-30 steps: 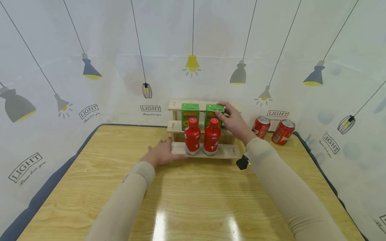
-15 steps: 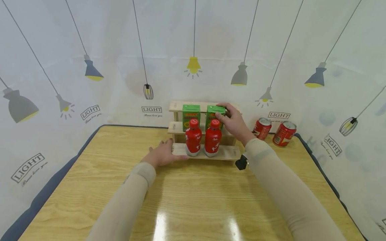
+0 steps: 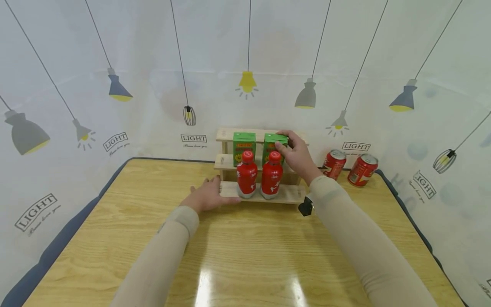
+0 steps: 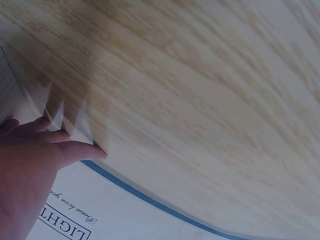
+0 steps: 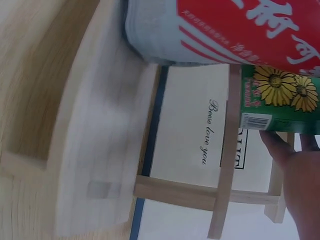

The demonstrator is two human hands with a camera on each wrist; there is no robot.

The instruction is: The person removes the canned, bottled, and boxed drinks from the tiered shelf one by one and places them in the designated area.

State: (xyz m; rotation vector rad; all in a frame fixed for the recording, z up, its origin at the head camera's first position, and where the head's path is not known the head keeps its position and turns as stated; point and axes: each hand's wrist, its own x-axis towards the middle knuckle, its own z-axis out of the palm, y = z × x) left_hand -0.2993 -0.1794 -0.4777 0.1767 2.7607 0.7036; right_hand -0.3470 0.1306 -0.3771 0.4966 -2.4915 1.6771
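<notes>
A: What did the right hand hold?
B: Its fingers were clamped on the right carton, which stood on the rack's middle step, behind a bottle.
A: And the left hand?
B: Fingers straight, together, pressing the lowest step's left end.

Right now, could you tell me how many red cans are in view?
2: one red can and a second red can stand side by side on the table, right of the wooden rack. None seems hidden.

Green juice carton, sunflower print, upright on the middle step of the wooden rack. Gripped at its top by the right hand. The left hand rests against the rack's lowest step.
</notes>
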